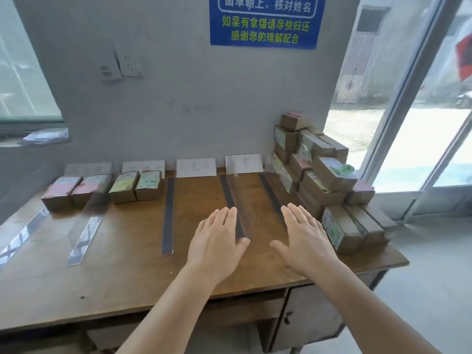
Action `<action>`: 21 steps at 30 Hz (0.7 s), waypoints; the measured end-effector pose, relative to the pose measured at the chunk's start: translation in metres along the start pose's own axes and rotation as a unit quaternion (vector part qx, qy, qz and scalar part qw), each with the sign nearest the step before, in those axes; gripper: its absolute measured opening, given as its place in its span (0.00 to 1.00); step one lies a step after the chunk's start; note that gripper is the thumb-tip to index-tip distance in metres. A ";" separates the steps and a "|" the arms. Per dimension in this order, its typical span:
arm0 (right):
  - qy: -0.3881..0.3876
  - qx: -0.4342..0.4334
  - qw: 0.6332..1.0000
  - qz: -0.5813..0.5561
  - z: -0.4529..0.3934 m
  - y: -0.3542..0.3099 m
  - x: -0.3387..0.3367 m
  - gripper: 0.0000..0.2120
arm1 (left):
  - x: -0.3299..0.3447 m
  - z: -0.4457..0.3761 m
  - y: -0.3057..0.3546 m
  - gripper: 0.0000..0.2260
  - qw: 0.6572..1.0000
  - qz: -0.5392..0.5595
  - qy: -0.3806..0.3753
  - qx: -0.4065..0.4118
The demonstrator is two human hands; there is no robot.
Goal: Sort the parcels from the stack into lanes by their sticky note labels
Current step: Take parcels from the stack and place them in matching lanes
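Wooden desk (127, 264) — left hand (215, 247), right hand (305, 245), fingers straight, together, holding nothing

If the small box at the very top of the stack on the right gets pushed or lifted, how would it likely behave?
The top box looks like stiff brown cardboard, so it should probably keep its shape when gripped. It sits alone on an uneven stack, so a sideways push might tip it off. Its small size suggests it is light, though its contents are hidden.
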State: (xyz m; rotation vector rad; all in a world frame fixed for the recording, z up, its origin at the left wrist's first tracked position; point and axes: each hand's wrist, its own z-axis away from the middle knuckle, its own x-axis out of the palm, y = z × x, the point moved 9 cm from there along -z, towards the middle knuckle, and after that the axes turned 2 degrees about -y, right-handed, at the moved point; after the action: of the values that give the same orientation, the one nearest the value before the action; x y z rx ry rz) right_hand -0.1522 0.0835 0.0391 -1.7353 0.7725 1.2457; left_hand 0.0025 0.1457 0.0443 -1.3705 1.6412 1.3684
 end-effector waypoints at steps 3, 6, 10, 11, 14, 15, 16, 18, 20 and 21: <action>0.011 0.034 0.999 -0.004 0.005 0.038 -0.013 0.39 | 0.016 -0.012 0.038 0.31 0.999 0.006 -0.007 0.036; 0.020 0.056 0.998 -0.006 0.009 0.075 -0.021 0.39 | 0.034 -0.023 0.075 0.30 0.998 0.009 -0.016 0.065; 0.025 0.076 0.997 -0.015 0.009 0.124 -0.028 0.38 | 0.060 -0.042 0.117 0.31 0.996 0.018 -0.026 0.086; 0.022 0.079 0.996 -0.019 0.007 0.137 -0.028 0.38 | 0.068 -0.048 0.126 0.31 0.996 0.021 -0.029 0.086; 0.018 0.084 0.996 -0.036 -0.002 0.175 -0.034 0.38 | 0.090 -0.070 0.154 0.31 0.995 0.027 -0.037 0.084; 0.019 0.084 0.995 -0.041 -0.007 0.187 -0.037 0.37 | 0.097 -0.078 0.162 0.31 0.996 0.028 -0.037 0.080; 0.017 0.085 0.995 -0.046 -0.012 0.200 -0.040 0.37 | 0.104 -0.088 0.170 0.31 0.996 0.030 -0.037 0.074; 0.011 0.088 0.994 -0.056 -0.027 0.224 -0.046 0.37 | 0.117 -0.109 0.184 0.31 0.997 0.032 -0.037 0.062; 0.009 0.089 0.994 -0.069 -0.044 0.248 -0.051 0.38 | 0.130 -0.131 0.195 0.31 0.997 0.036 -0.039 0.048; 0.008 0.088 0.993 -0.074 -0.054 0.259 -0.052 0.38 | 0.136 -0.143 0.199 0.31 0.998 0.040 -0.040 0.038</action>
State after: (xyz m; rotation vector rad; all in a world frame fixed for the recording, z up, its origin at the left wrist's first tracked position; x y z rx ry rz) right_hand -0.3645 -0.0813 0.0250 -1.6296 0.7262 1.0331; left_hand -0.2014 -0.0462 0.0298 -1.2030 1.6931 1.3723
